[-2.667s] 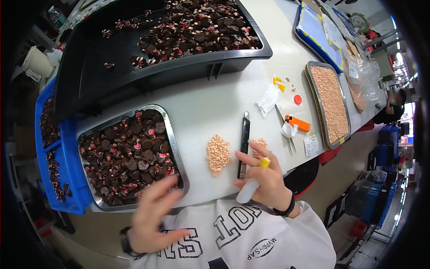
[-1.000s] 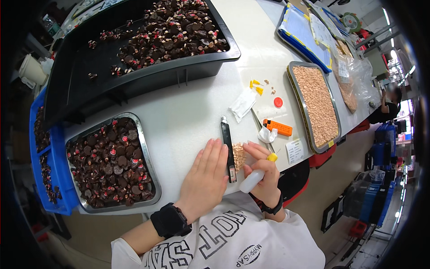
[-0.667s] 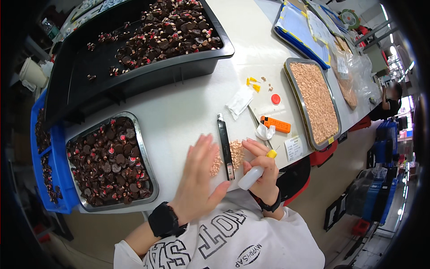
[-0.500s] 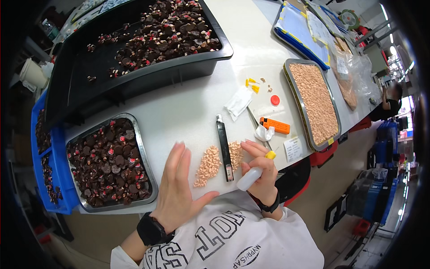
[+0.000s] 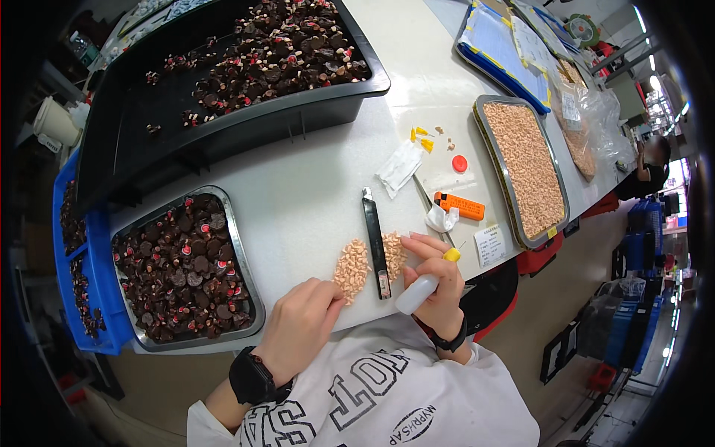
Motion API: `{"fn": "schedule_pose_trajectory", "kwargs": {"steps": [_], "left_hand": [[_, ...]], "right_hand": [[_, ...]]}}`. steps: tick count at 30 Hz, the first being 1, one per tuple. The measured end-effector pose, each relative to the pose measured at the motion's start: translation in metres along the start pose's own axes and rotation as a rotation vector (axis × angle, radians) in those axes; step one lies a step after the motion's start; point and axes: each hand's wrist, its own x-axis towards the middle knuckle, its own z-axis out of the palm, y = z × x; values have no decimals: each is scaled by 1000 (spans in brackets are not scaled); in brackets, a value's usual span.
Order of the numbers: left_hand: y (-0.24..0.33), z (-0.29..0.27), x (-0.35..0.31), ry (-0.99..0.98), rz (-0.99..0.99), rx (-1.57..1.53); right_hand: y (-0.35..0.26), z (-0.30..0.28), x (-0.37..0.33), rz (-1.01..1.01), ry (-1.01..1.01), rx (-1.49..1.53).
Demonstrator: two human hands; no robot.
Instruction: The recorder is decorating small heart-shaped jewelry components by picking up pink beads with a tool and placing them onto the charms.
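Two small piles of tan pellets (image 5: 352, 262) flank the black strip tool (image 5: 375, 242); both look unprocessed. Left hand (image 5: 298, 328), fingers curled and holding nothing, touches the left pile at its 7 o'clock. Right hand (image 5: 436, 287) grips a yellow-tipped white bottle (image 5: 421, 287), tip at the right pile's (image 5: 394, 252) 3 o'clock, contact unclear.

Single head-worn fisheye view, looking steeply down, close over white worktable (image 5: 313, 201), edges bending
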Motion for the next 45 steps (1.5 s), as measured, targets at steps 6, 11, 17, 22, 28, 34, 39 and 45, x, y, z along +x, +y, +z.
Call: {"fn": "schedule_pose_trajectory", "kwargs": {"steps": [6, 11, 17, 22, 28, 34, 39, 45], "left_hand": [[1, 7, 8, 27, 33, -157], [7, -2, 2, -4, -60, -251], [-4, 12, 12, 60, 198, -18], [-2, 3, 0, 47, 121, -225], [-3, -6, -2, 85, 157, -273], [-1, -8, -2, 61, 213, -360], [-3, -8, -6, 85, 228, -377], [-7, -7, -7, 87, 206, -408]], "right_hand": [[1, 1, 0, 0, 2, 11], [2, -1, 0, -3, 10, -11], [2, 0, 1, -19, 39, -16], [-2, 1, 0, -37, 70, -54], [-4, 2, 0, -107, 100, -99], [-6, -1, -2, -128, 93, -118], [-5, 2, -2, -119, 124, -131], [-8, 1, 1, -101, 126, -146]]}}
